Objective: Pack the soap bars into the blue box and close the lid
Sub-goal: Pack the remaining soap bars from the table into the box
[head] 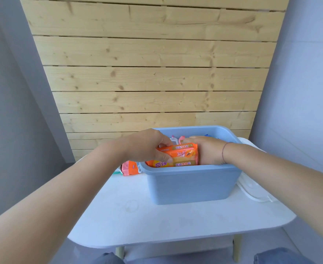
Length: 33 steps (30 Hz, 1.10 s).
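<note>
A person's two bare forearms reach forward over a small white rounded table (175, 221) to an open, rectangular pale blue plastic box (191, 184) standing on it. The left hand (147, 145) grips the left end of an orange plastic-wrapped soap bar (181, 152), thumb on the near face and fingers over the top. The right hand (208, 151) lies flat and open-palmed against the bar's right end, apparently steadying it so it slides down straight. The bar sits at rim level, just inside the near wall.

Beneath it lies a second orange wrapped bar with a yellow label (168, 163), and pink-and-white and blue wrappers show further back, so the box looks nearly full. How tightly these are stacked is hidden by the hands.

Left of the box, on the table, rests one more pink-and-orange soap packet (130, 168), still to be packed. The white plastic lid (252, 189) lies flat just right of the box, probably kept close for closing.
</note>
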### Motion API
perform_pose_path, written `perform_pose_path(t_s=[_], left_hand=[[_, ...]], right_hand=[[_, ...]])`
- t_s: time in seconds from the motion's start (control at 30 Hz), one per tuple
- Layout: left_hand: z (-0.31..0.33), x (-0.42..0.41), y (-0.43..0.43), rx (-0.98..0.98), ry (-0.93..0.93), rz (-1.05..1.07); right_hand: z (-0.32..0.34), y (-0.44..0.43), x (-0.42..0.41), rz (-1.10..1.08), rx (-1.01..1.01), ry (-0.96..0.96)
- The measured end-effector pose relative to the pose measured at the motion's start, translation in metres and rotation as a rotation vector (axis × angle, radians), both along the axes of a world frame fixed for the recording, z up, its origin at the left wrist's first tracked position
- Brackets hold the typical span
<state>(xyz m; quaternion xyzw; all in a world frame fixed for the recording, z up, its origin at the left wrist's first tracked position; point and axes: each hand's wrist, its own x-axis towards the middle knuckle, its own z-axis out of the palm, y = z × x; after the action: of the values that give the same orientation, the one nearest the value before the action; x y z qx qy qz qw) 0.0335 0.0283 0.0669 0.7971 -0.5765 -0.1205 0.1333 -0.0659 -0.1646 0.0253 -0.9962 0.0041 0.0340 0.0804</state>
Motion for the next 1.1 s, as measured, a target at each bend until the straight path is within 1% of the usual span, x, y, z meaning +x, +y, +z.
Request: perform_pose_path(t_s=[0.07, 0.13, 0.17, 0.2, 0.3, 0.33, 0.37, 0.43, 0.5, 0.57, 0.63, 0.7, 0.8, 0.87, 0.93, 0.97, 1.03, 1.07, 1.1], left_hand=[[-0.002, -0.001, -0.002, 0.015, -0.008, -0.001], [-0.007, -0.003, -0.006, 0.054, -0.055, -0.002], [-0.010, -0.004, -0.007, 0.066, -0.065, 0.004], [-0.012, -0.004, -0.008, 0.078, -0.069, 0.018], [-0.012, -0.004, -0.010, 0.123, -0.078, 0.062], [-0.012, -0.005, -0.011, 0.135, -0.082, 0.070], [-0.014, -0.006, -0.014, 0.143, -0.093, 0.070], [-0.019, -0.011, -0.020, 0.151, -0.106, 0.059], [-0.024, -0.015, -0.022, 0.147, -0.071, 0.055], [-0.027, -0.015, -0.019, 0.145, -0.004, 0.047], [-0.028, -0.014, -0.013, 0.149, 0.036, 0.045], [-0.026, -0.013, -0.009, 0.142, 0.043, 0.044], [-0.017, -0.008, -0.010, 0.196, 0.042, 0.130], [-0.011, -0.003, -0.010, 0.269, -0.010, 0.198], [-0.010, -0.001, -0.011, 0.350, -0.119, 0.253], [-0.012, -0.002, -0.014, 0.387, -0.191, 0.266], [-0.018, -0.009, -0.021, 0.444, -0.350, 0.272], [-0.019, -0.011, -0.023, 0.449, -0.407, 0.257], [-0.019, -0.010, -0.023, 0.431, -0.421, 0.227]], right_hand=[[-0.002, -0.004, 0.002, -0.097, -0.085, -0.095], [-0.005, -0.005, 0.004, -0.141, -0.049, -0.101], [-0.006, -0.004, 0.006, -0.141, -0.019, -0.069], [-0.004, -0.003, 0.009, -0.130, 0.024, -0.016], [0.020, -0.014, 0.006, -0.101, 0.275, 0.244], [0.028, -0.019, 0.001, -0.083, 0.269, 0.313], [0.034, -0.023, -0.003, -0.076, 0.203, 0.355], [0.032, -0.027, -0.009, -0.091, 0.034, 0.334], [0.016, -0.027, -0.012, -0.110, -0.047, 0.184], [0.002, -0.028, -0.013, -0.148, -0.024, 0.039], [-0.004, -0.031, -0.012, -0.192, 0.020, -0.033], [0.000, -0.033, -0.012, -0.206, 0.075, -0.002], [0.016, -0.042, -0.018, -0.178, 0.188, 0.190], [0.025, -0.053, -0.026, -0.191, 0.130, 0.310], [0.025, -0.060, -0.030, -0.218, 0.047, 0.366], [0.021, -0.061, -0.030, -0.226, 0.008, 0.351], [0.013, -0.058, -0.027, -0.229, -0.066, 0.245], [0.009, -0.057, -0.025, -0.234, -0.084, 0.193], [0.007, -0.056, -0.025, -0.243, -0.080, 0.168]])
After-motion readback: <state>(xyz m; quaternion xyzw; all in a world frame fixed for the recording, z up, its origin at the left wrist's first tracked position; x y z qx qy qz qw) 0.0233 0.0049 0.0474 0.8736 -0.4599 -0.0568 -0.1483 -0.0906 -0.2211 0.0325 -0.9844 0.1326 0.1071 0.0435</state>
